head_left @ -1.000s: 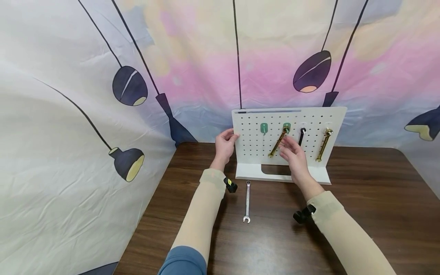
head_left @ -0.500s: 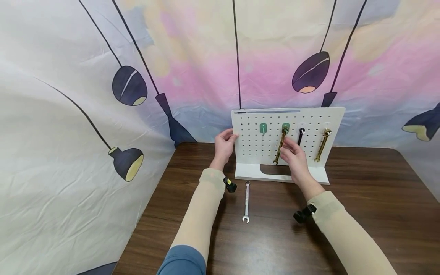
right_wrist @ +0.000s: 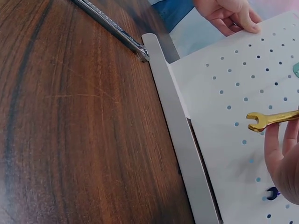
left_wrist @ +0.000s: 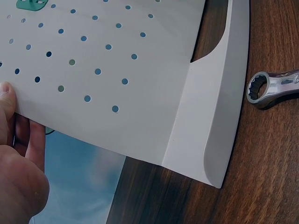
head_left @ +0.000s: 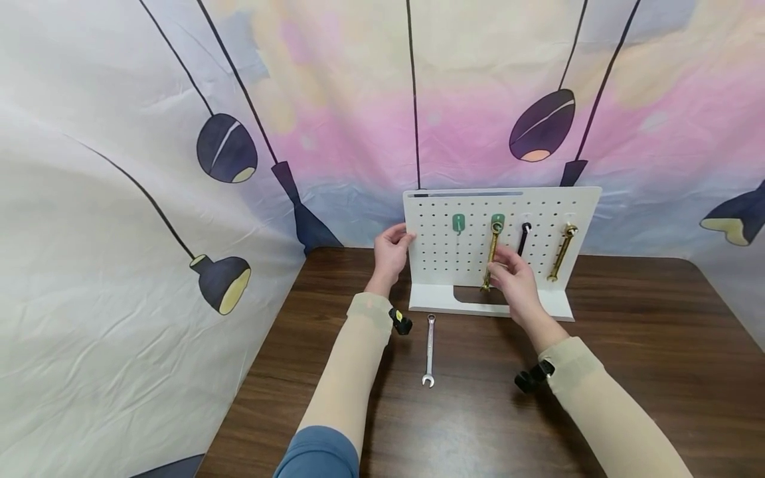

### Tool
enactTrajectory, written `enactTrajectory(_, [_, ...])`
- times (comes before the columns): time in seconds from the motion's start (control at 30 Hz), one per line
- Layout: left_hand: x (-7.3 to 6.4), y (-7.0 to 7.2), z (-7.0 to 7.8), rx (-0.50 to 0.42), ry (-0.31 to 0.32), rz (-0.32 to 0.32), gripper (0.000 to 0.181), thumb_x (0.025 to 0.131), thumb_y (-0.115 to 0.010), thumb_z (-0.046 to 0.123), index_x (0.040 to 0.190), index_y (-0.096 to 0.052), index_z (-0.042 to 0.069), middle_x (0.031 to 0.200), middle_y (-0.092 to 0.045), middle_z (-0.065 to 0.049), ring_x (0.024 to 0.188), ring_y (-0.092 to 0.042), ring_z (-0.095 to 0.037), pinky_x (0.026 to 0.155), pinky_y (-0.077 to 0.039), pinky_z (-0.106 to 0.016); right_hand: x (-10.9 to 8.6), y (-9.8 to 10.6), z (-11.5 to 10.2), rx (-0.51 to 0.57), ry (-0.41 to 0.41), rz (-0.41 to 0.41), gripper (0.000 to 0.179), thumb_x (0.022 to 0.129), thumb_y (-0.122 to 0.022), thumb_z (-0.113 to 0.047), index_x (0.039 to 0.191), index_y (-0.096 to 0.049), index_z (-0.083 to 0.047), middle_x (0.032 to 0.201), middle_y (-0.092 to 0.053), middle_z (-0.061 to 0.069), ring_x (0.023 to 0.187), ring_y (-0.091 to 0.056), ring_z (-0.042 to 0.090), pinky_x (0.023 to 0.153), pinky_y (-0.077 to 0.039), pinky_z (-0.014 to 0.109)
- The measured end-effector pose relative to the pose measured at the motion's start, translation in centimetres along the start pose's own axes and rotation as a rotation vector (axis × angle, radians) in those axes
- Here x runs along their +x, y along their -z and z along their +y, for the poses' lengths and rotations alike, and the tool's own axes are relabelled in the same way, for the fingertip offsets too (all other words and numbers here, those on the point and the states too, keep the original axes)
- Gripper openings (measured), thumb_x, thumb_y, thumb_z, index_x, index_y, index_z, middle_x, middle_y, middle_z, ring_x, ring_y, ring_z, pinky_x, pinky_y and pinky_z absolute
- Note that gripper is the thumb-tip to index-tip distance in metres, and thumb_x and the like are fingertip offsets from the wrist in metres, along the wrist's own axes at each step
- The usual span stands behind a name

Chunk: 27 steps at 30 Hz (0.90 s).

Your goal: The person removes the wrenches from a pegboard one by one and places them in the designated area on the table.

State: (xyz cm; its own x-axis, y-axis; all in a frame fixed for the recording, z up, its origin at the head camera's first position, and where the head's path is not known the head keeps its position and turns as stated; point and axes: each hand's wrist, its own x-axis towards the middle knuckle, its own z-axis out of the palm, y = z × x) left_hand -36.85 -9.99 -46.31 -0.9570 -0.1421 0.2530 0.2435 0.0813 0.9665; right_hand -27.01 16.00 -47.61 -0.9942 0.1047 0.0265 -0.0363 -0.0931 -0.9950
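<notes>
1. While the left hand (head_left: 391,255) pinches the left edge of the white pegboard (head_left: 439,265), thumb in front and fingers behind, the right hand (head_left: 518,284) holds a gold wrench (head_left: 493,248) between its thumb and fingers, closed about the shaft.
2. That wrench is right of centre in the head view, upright with a slight tilt; its ring end is at the right-hand green hook (head_left: 501,218) and its forked end points down, near the board's lower cutout.
3. To the left of it on the board is another green hook (head_left: 458,222).
4. To the right hang a black wrench (head_left: 524,240), partly hidden by the right hand, and a second gold wrench (head_left: 560,255), tilted.
5. A silver wrench (head_left: 429,352) lies on the brown table (head_left: 478,425) below the board, its ring end just beside the base.
6. A patterned cloth (head_left: 352,86) fills the upper frame.
</notes>
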Motion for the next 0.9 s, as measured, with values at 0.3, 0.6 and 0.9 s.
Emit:
enactTrajectory(0.3, [0.1,-0.2,0.1,0.005,-0.008,0.005,0.022,0.099,-0.079,0.009,0.120,-0.080,0.004,0.104,-0.080,-0.010,0.092,-0.073,-0.016,0.082,-0.058,-0.033,-0.6,0.5,-0.1,-0.022,0.022,-0.018,0.050,0.106,-0.062,-0.003,0.153,-0.047,0.005,0.125,-0.058,0.004,0.112,-0.062,0.013,0.086,-0.058,0.024])
enactTrajectory(0.6, [0.0,-0.2,0.0,-0.001,-0.012,-0.001,0.021,0.099,-0.080,0.009,0.119,-0.080,0.004,0.102,-0.080,-0.010,0.093,-0.073,-0.019,0.082,-0.058,-0.034,-1.4,1.1,-0.2,-0.069,0.033,-0.060,0.051,0.107,-0.064,-0.007,0.154,-0.047,0.005,0.130,-0.059,0.014,0.108,-0.065,0.011,0.089,-0.060,0.032])
enactTrajectory(0.9, [0.1,-0.1,0.0,-0.002,-0.005,0.007,0.021,0.098,-0.080,0.010,0.119,-0.080,0.005,0.103,-0.080,-0.011,0.094,-0.074,-0.020,0.085,-0.058,-0.036,-2.3,1.9,-1.1,-0.158,0.006,-0.075,0.052,0.107,-0.066,-0.014,0.154,-0.050,0.003,0.128,-0.060,0.013,0.098,-0.066,0.003,0.088,-0.061,0.036])
